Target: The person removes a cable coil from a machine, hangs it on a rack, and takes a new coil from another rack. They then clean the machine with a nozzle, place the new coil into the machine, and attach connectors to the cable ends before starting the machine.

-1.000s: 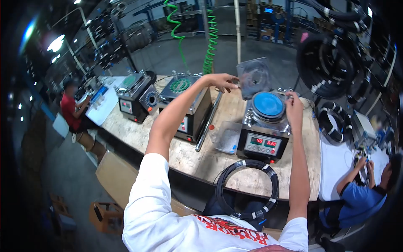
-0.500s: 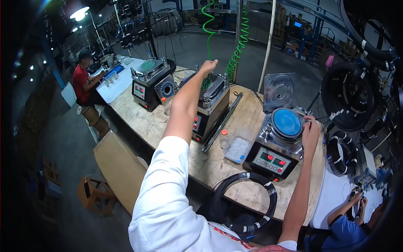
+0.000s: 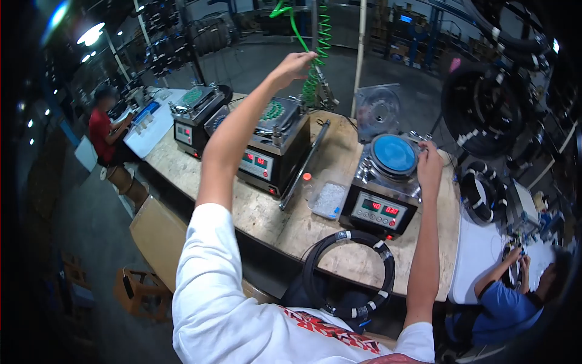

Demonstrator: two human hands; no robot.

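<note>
Coil at the edge, long stretch out back, kinda sketchy imo

Black cable coil [image 3: 310, 274] straddles the bench's [image 3: 337, 145] front edge, so one bump could drag it off. Past it sits the machine [image 3: 379, 207], blue pad [image 3: 393, 154] uncovered; right hand [image 3: 430, 167] is at its right side, can't tell if gripping. Left hand [image 3: 295, 65] is up by the springy green hose [image 3: 295, 29], grip unclear; a slip could fling that padward.

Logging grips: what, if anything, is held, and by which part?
Left hand: seemingly the looser green hose, pinched by its lower part. Right hand: at the machine's edge, grip unclear.
</note>
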